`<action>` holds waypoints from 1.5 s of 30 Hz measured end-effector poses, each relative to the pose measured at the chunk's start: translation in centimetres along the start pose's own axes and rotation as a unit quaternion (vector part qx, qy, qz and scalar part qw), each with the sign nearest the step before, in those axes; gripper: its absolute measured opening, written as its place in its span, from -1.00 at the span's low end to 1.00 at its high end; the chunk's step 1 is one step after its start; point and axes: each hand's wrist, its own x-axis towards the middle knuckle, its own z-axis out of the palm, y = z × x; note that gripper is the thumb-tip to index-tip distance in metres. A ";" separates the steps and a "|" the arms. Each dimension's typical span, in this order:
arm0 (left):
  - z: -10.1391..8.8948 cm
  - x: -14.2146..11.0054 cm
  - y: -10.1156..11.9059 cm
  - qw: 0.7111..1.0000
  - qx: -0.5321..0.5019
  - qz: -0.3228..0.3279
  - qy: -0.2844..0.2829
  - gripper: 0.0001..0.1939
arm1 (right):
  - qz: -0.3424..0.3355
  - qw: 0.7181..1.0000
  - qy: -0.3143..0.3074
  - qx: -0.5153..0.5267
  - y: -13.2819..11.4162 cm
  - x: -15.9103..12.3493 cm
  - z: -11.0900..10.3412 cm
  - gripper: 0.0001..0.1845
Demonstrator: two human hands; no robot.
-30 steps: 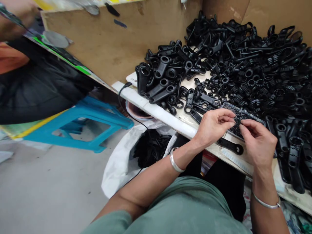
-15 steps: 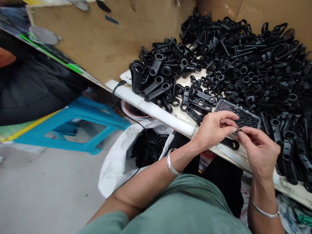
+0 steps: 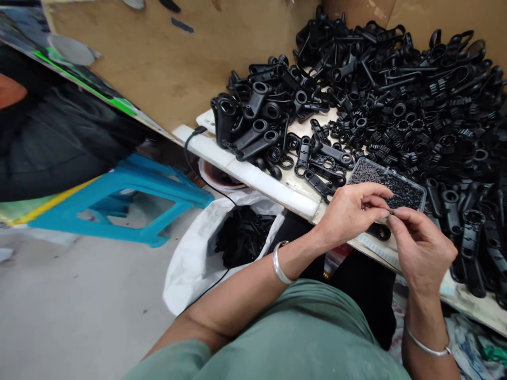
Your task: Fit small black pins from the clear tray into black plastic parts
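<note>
My left hand [image 3: 352, 211] and my right hand [image 3: 423, 243] meet fingertip to fingertip at the front edge of the bench. Between their pinched thumbs and forefingers is a tiny dark piece [image 3: 391, 212], too small to name. Just behind the fingers sits a clear plastic box [image 3: 424, 196] filled with small black pieces [image 3: 396, 186]. Under the hands a black plastic arm with a ringed end [image 3: 379, 231] lies on the bench, partly covered by my left hand.
Black plastic arms [image 3: 253, 140] lie left of the box, with black toothed rings [image 3: 415, 125] heaped behind it. More arms [image 3: 473, 248] lie at right. Below the edge stands a white sack [image 3: 186, 269] of black parts; a blue stool [image 3: 158, 184] and a seated person [image 3: 67, 126] are at left.
The view has shifted slightly. Both hands keep their pinch at nearly the same spot, the fingertips a little closer together.
</note>
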 end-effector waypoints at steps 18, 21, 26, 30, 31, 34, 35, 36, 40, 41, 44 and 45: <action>0.0 -0.2 -0.3 0.999 0.038 0.013 -0.001 -0.69 | 0.050 0.999 0.004 0.021 0.5 -0.5 -0.2 -0.92; 0.1 -0.3 -0.4 0.999 0.033 0.012 -0.007 -0.68 | 0.041 0.999 -0.003 0.017 0.5 -0.5 -0.3 -0.92; 0.2 -0.2 -0.4 1.000 0.015 0.000 -0.009 -0.67 | 0.046 0.999 -0.007 0.014 0.5 -0.4 -0.3 -0.92; 0.1 -0.1 -0.4 1.000 -0.002 -0.014 -0.011 -0.67 | 0.052 0.998 -0.006 0.024 0.5 -0.5 -0.4 -0.93; 0.1 -0.2 -0.4 1.000 -0.003 -0.014 -0.012 -0.67 | 0.050 0.999 -0.007 0.022 0.6 -0.5 -0.4 -0.93; 0.1 -0.2 -0.4 1.000 0.010 -0.010 -0.015 -0.67 | 0.040 0.999 -0.012 0.016 0.6 -0.5 -0.3 -0.93; 0.1 -0.2 -0.4 1.000 0.017 -0.007 -0.014 -0.67 | 0.037 0.999 -0.014 0.014 0.6 -0.5 -0.3 -0.93; 0.1 -0.2 -0.4 1.000 0.025 -0.003 -0.013 -0.67 | 0.034 0.999 -0.015 0.011 0.6 -0.5 -0.3 -0.93; 0.1 -0.3 -0.5 0.999 0.043 0.009 -0.009 -0.68 | 0.034 0.999 -0.014 0.016 0.7 -0.6 -0.2 -0.94; 0.1 -0.3 -0.5 0.999 0.043 0.009 -0.009 -0.67 | 0.040 0.999 -0.013 0.024 0.6 -0.6 -0.1 -0.94; 0.1 -0.4 -0.6 0.999 0.041 0.006 -0.008 -0.68 | 0.070 0.996 -0.009 0.049 0.5 -0.8 0.0 -0.93; 0.1 -0.4 -0.6 0.999 0.041 0.004 -0.007 -0.68 | 0.081 0.995 -0.007 0.054 0.4 -0.8 0.0 -0.93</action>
